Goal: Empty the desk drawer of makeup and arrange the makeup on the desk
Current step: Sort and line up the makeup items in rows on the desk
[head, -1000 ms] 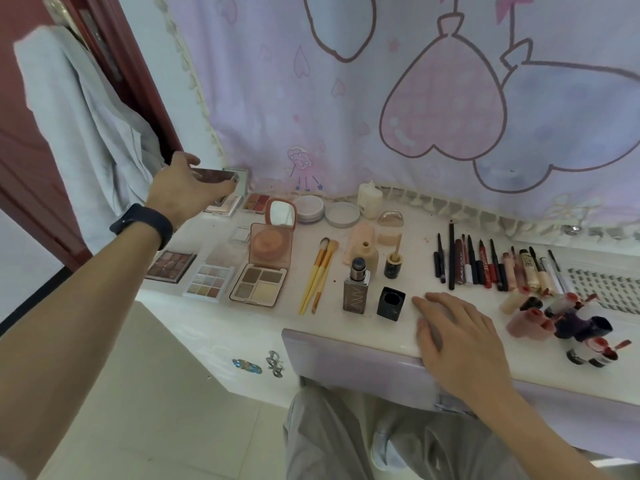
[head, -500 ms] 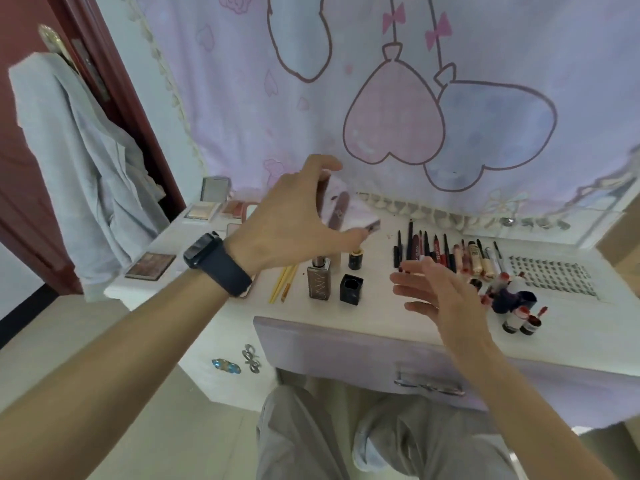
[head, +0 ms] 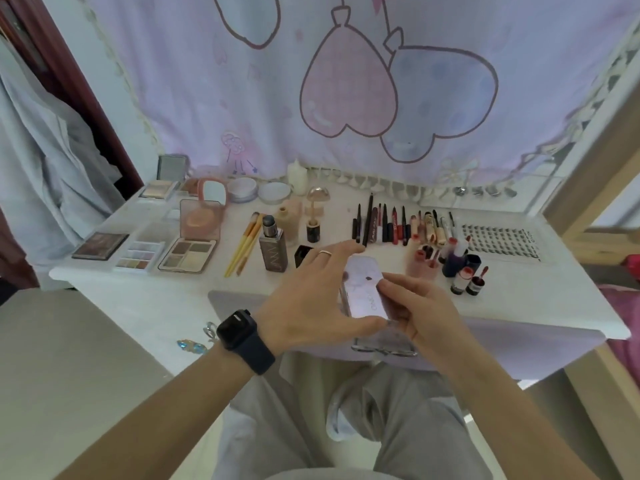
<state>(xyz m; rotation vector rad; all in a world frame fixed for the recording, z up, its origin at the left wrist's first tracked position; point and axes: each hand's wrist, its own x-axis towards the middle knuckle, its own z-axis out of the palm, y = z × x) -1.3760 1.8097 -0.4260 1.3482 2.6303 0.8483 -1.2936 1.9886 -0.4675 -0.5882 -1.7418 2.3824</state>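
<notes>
Lilac glossy rectangular makeup case [head: 363, 292], held two-handed: left hand [head: 311, 299] spans it far end to near end, right hand [head: 420, 311] pinches it, thumb on top (hovering over the white desk [head: 519, 299]).

The white desk [head: 519, 289] carries eyeshadow palettes [head: 188, 252], two yellow brushes [head: 242, 245], a foundation bottle [head: 273, 251], a row of pencils [head: 384, 226] and small red bottles [head: 467, 282].

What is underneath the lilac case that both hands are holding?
The lilac case, held by the left hand and right hand, is over the desk front edge. Below it the drawer handle shows. The surface directly beneath is covered by case and hands.
</notes>
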